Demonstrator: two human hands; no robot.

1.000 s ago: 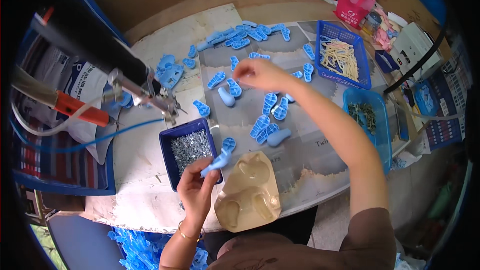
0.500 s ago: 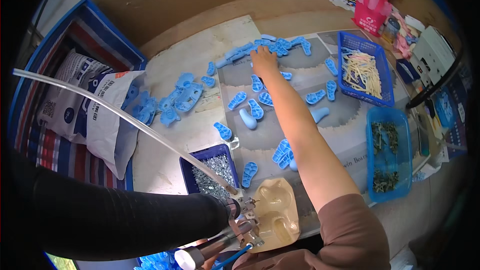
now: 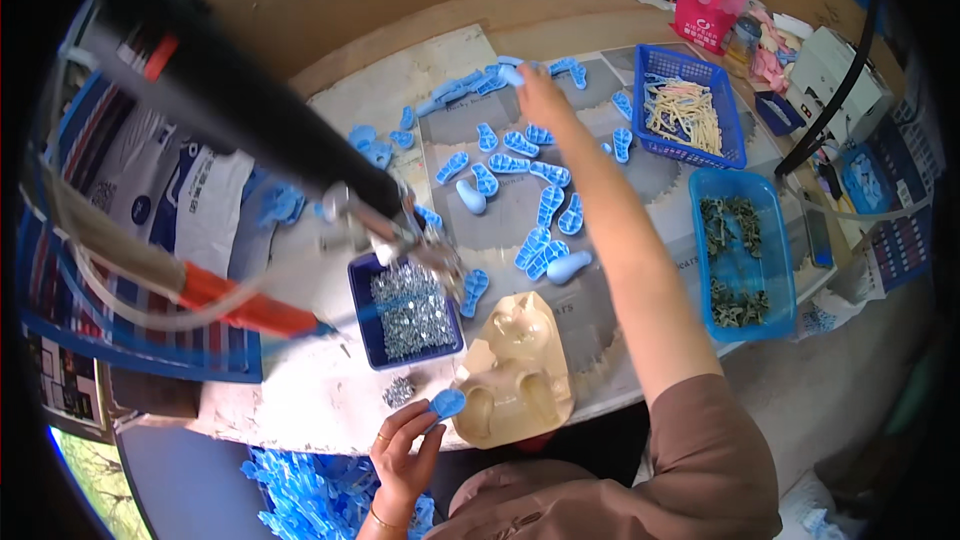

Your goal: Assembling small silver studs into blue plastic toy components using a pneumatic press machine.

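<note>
My left hand is at the near table edge, its thumb and fingers pinching a small blue plastic part with a rounded, hollow end. The part is beside a tan moulded fixture with shaped hollows. My right arm stretches to the far side, where my right hand closes around a smooth light-blue plastic part; its fingertips are partly hidden. Behind that hand lies a row of blue parts. Several sole-shaped, ribbed blue parts and a smooth rounded one lie nearer.
Small metal pieces fill a dark blue tray; a little heap of them lies beside it. A blurred black arm and an orange-red tool hang at left. Right are a blue basket of pale sticks and a blue tub.
The black arm has swung up and away from the fixture, uncovering the tray and my left hand with its blue part. More ribbed parts lie mid-table. The view has shifted slightly.
</note>
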